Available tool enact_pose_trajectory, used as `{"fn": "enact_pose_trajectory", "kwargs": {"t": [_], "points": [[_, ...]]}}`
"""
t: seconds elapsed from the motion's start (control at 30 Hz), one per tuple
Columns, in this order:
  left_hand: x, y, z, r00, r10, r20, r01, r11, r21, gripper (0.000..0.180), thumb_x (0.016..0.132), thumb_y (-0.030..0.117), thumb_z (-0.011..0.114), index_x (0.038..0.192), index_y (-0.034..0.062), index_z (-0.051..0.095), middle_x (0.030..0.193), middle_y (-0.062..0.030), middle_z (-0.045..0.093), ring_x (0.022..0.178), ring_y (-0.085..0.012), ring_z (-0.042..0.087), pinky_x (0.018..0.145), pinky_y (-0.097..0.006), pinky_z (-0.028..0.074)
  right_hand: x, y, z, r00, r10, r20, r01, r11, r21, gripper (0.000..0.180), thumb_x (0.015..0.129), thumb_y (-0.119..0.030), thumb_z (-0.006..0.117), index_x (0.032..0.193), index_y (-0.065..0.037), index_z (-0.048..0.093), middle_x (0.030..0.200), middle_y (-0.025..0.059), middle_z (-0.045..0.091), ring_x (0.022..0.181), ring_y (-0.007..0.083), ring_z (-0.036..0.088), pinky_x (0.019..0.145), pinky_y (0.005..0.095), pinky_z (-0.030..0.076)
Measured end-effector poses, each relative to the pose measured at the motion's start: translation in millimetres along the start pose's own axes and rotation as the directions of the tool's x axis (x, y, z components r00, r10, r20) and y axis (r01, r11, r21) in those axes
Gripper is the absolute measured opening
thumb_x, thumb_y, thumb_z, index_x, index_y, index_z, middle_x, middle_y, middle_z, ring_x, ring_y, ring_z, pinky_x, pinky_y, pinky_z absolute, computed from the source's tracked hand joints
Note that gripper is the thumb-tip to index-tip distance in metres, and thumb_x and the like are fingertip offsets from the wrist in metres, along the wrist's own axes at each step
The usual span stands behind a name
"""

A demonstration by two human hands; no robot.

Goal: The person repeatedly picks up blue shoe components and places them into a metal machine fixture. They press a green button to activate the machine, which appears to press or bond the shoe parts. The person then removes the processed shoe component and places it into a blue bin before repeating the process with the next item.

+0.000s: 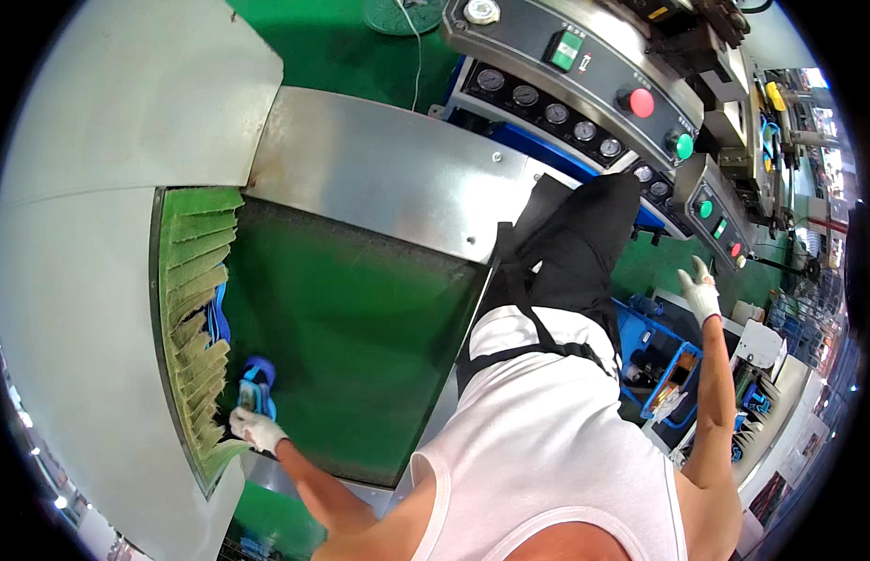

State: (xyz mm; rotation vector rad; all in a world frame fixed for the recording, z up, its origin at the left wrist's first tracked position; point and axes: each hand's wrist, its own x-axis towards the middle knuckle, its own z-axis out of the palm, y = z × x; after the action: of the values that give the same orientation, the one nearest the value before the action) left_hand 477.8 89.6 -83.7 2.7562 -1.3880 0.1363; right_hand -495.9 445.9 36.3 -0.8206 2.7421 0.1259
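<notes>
My left hand (258, 431), in a white glove, is closed on the near end of a blue shoe (257, 387) over the green conveyor belt (360, 346). The shoe's far end points away from me. Just left of it hang frayed green curtain strips (194, 280) across a machine opening. A second blue piece (218, 316), probably another shoe, shows partly between the strips. Out to my right, my gloved right hand (702, 297) is in the air with its fingers apart and nothing in it, nearest to a blue crate (678, 360).
A grey machine housing (89, 309) surrounds the curtained opening. A metal ledge (379, 168) borders the belt's far side. Beyond my legs stands a control panel (584, 65) with gauges and coloured buttons. A rack with blue shoe parts (757, 397) stands at the right.
</notes>
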Motion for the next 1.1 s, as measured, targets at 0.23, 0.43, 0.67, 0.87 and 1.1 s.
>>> {"fn": "enact_pose_trajectory", "kwargs": {"t": [0.23,0.43,0.67,0.87,1.1], "points": [[-171.1,268.4,-70.0,0.744,0.668,0.013,-0.577,0.653,-0.491,0.032,0.099,0.029,0.069,0.115,0.0013,0.069,0.118,-0.0203,0.068,0.109,-0.0387,0.067,0.092,-0.047,0.054,-19.2,-164.4,-36.9,0.987,-0.146,0.061,0.088,0.829,0.553,0.071,0.093,-0.023,0.077,0.154,-0.002,0.048,0.141,0.0208,0.065,0.122,0.0326,0.069,0.102,0.0409,0.056],[-151.4,359.8,-102.1,0.547,0.819,0.175,-0.682,0.557,-0.473,0.019,0.100,0.020,0.066,0.106,0.0029,0.070,0.106,-0.0177,0.069,0.098,-0.0392,0.069,0.085,-0.048,0.054,-50.0,-322.9,-83.1,0.727,-0.684,-0.060,0.547,0.525,0.652,0.063,0.090,-0.030,0.074,0.140,0.001,0.054,0.145,0.0281,0.057,0.127,0.0415,0.064,0.106,0.0446,0.053],[-267.2,498.4,-234.4,-0.028,0.988,-0.150,-0.720,-0.125,-0.683,0.012,0.095,0.012,0.071,0.098,0.0012,0.073,0.096,-0.0176,0.073,0.086,-0.0347,0.073,0.079,-0.042,0.057,-81.8,-399.8,-53.0,0.743,-0.665,-0.075,0.607,0.622,0.494,0.045,0.094,-0.028,0.065,0.124,0.005,0.061,0.115,0.0296,0.070,0.102,0.0423,0.072,0.086,0.0469,0.058],[-423.3,604.8,-316.9,-0.739,0.644,-0.197,-0.435,-0.680,-0.591,0.031,0.087,0.014,0.077,0.117,0.0042,0.073,0.118,-0.0179,0.074,0.106,-0.0377,0.073,0.090,-0.044,0.058,-62.4,-232.9,-65.0,0.885,-0.246,-0.396,0.466,0.455,0.759,0.056,0.089,-0.051,0.074,0.126,-0.010,0.066,0.106,0.0178,0.074,0.093,0.0355,0.074,0.081,0.0434,0.059],[-619.7,790.1,-373.9,-0.606,0.493,-0.624,-0.275,-0.866,-0.417,0.060,0.090,0.022,0.078,0.144,0.0058,0.059,0.145,-0.0220,0.059,0.136,-0.0378,0.057,0.116,-0.043,0.044,-135.4,-68.0,-41.8,0.957,0.200,0.209,-0.151,-0.270,0.951,0.073,0.081,-0.024,0.087,0.143,0.002,0.060,0.128,0.0115,0.071,0.114,0.0200,0.065,0.103,0.0384,0.051]]}}
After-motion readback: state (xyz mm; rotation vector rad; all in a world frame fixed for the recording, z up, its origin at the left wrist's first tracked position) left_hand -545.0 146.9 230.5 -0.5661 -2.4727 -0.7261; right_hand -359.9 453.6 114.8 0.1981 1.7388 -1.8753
